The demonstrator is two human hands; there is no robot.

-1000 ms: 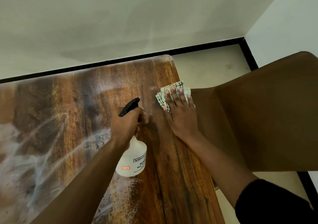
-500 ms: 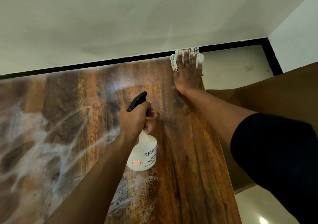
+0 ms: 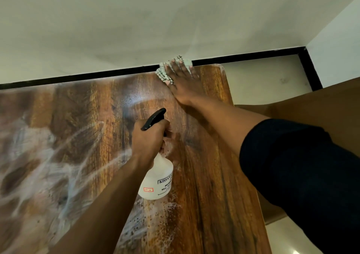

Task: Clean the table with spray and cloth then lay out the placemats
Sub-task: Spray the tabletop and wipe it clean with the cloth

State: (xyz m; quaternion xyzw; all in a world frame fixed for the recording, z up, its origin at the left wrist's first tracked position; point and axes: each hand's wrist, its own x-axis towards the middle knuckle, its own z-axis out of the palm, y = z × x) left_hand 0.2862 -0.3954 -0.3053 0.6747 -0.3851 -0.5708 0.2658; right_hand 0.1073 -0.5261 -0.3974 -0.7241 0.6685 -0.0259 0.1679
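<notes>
My left hand [image 3: 150, 138] grips the neck of a white spray bottle [image 3: 157, 181] with a black trigger head, held just above the middle of the wooden table [image 3: 206, 205]. My right hand [image 3: 182, 82] lies flat with straight fingers on a white checked cloth [image 3: 163, 74], pressing it onto the table's far edge near the right corner. Wet white streaks and foam cover the table's left part. No placemats are in view.
A brown chair [image 3: 311, 105] stands right of the table, close to its right edge. A pale wall [image 3: 136, 19] with a black skirting strip runs just behind the table's far edge. Light floor tiles [image 3: 261, 78] show beyond the right corner.
My right hand has slid the cloth from the table's right edge up to the far edge and then leftward along it. The left hand with the bottle has stayed in place.
</notes>
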